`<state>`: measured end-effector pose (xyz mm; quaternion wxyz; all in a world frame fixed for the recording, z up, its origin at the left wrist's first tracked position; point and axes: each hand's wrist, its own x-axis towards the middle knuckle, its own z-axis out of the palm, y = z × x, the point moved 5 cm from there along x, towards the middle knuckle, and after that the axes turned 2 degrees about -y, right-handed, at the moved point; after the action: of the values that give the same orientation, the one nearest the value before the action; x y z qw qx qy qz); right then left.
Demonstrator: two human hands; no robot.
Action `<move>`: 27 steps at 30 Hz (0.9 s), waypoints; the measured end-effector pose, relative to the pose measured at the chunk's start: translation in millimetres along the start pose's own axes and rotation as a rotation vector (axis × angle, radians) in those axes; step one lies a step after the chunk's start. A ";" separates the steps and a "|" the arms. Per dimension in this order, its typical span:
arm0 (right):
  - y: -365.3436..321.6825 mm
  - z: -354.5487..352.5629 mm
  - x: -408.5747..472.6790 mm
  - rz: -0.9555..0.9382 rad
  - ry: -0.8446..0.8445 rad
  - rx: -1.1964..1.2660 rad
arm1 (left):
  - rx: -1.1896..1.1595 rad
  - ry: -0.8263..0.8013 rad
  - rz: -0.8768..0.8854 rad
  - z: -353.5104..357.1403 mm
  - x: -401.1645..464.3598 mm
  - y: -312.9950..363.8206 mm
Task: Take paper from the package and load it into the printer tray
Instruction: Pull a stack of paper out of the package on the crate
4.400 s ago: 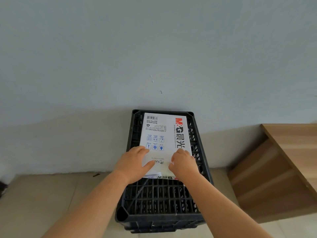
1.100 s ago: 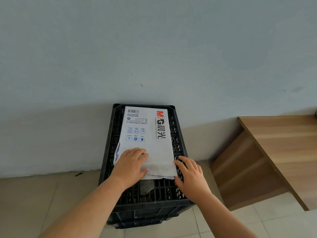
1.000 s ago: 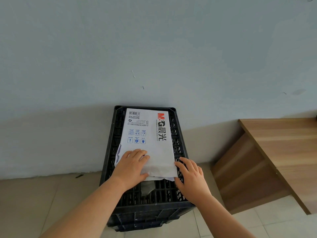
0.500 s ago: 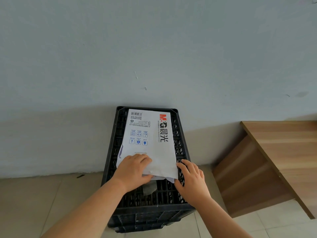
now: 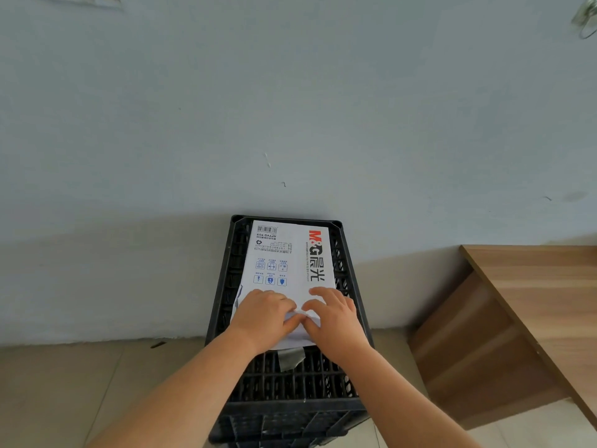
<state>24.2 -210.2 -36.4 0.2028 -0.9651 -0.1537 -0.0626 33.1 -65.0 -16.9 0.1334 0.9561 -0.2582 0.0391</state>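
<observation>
The right hand (image 5: pixel 334 315) has come off the crate rim to join the left hand (image 5: pixel 265 315) on the near end of the white printed paper package (image 5: pixel 287 270). Both seem to pinch its crumpled flap, so opening appears underway. The package lies atop the black plastic lattice crate (image 5: pixel 290 379). Sheets inside are hidden; no printer in view.

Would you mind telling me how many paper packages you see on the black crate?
1. The white paper package lies flat on the black crate, its far end toward the wall, with the left hand and right hand on its near end. Others may sit hidden underneath.
</observation>
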 end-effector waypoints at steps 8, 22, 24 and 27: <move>4.6 -7.2 7.2 0.092 -0.041 0.089 | 0.001 0.309 -0.019 -14.2 -50.1 -20.9; 7.8 -11.3 13.0 0.213 -0.055 0.177 | -0.080 0.207 0.031 -0.1 -64.2 -6.9; 7.0 -11.9 13.7 0.220 -0.060 0.178 | -0.071 0.148 -0.013 5.5 -61.7 -8.3; 6.9 -12.0 13.7 0.230 -0.069 0.183 | -0.043 0.079 -0.110 11.6 -55.8 -12.3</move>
<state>38.6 -217.4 -25.5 0.2906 -0.9553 -0.0543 0.0086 -8.9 -31.0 -38.9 0.1660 0.9634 -0.2005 0.0637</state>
